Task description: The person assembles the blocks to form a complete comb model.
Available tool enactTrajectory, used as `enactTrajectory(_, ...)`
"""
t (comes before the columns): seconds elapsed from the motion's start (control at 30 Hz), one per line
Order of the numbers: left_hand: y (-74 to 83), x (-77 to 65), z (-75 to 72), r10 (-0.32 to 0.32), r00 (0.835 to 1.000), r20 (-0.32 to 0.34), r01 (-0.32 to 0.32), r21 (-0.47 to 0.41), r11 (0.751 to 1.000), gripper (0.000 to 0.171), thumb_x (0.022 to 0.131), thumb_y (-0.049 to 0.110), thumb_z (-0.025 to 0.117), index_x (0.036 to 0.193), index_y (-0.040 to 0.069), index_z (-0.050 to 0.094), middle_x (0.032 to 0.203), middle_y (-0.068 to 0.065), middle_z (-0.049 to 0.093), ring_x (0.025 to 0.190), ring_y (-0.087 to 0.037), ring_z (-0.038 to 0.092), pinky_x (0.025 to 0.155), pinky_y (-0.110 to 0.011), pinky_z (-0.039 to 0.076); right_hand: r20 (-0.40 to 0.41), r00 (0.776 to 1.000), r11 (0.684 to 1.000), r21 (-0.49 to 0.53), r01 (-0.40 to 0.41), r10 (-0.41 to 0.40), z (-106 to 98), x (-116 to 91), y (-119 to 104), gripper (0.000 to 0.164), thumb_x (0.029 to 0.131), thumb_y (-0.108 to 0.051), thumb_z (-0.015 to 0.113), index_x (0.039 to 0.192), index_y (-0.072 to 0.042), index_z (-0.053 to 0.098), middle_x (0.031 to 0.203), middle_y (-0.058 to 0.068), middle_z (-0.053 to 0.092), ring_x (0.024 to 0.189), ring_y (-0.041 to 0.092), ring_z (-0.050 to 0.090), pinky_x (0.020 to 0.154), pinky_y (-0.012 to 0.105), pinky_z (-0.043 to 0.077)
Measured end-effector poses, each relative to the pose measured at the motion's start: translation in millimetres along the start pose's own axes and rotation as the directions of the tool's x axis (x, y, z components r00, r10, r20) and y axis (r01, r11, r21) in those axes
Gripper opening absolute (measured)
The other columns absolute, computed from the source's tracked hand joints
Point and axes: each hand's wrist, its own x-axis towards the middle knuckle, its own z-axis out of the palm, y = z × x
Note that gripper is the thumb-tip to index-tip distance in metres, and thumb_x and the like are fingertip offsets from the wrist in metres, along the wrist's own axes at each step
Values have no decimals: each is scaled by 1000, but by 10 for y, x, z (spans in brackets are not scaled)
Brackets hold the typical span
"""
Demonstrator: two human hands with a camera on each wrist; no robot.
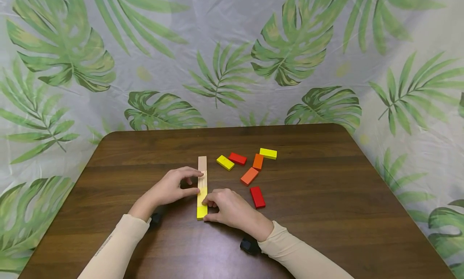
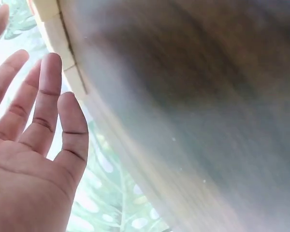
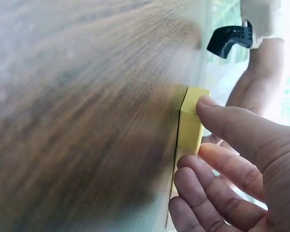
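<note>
A narrow row of wooden blocks point(image 1: 201, 164) runs away from me, plain wood at its far end and yellow at its near end. At that near end, my right hand point(image 1: 232, 210) has the thumb and curled fingers on the yellow block point(image 3: 189, 130), pinching it along its right side. My left hand point(image 1: 172, 188) rests along the row's left side, its thumb tip at the yellow part and its forefinger over the plain wood part. In the left wrist view its fingers point(image 2: 50, 72) are loosely extended beside the row.
Right of the row lie loose blocks: a yellow block point(image 1: 225, 162), a red block point(image 1: 237, 158), two orange blocks point(image 1: 249, 176), another yellow block point(image 1: 268, 153) and a nearer red block point(image 1: 257, 197). The brown wooden table point(image 1: 308, 170) ends at a leaf-patterned curtain point(image 1: 232, 49).
</note>
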Motion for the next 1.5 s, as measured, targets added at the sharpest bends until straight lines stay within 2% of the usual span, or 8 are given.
enactTrajectory(0.2,74,-146,-9,-22,999,-36,23,4,1000,44,93,26,87,132,10,75,118,-2,76,92,-14,64,81,-32,55,12,1000,1000,2,-9,9,2,-1,6,33,86,-29,94,111,-13,81,92,-3,72,83,7,62,74,18,50)
enactTrajectory(0.4,155,-314,-7,-43,998,-41,42,-8,999,41,91,28,88,126,10,77,100,4,72,88,-11,62,77,-29,54,9,1000,1000,-2,-4,4,5,3,10,33,85,-29,94,111,-13,81,92,-3,72,83,7,62,74,18,51)
enactTrajectory(0.7,210,-534,64,-84,996,-29,83,-53,995,44,89,28,90,127,10,77,97,5,70,83,-8,60,70,-22,49,-2,1000,1000,-1,2,-2,3,1,14,35,85,-29,94,112,-11,80,92,-3,74,83,6,63,75,18,52)
enactTrajectory(0.97,235,-591,156,-73,997,-37,72,-28,997,50,85,28,93,129,10,77,95,7,69,81,-5,59,71,-21,50,-12,1000,1000,8,3,-3,8,-6,12,35,85,-29,94,111,-11,80,92,-2,73,82,6,62,74,18,51)
enactTrajectory(1.5,293,-618,209,-77,995,-57,77,-1,997,53,84,31,94,131,12,77,98,8,69,81,-3,58,72,-21,49,-15,1000,1000,3,16,-16,-10,-9,-3,37,85,-31,94,112,-11,80,93,-2,74,84,8,64,75,18,52)
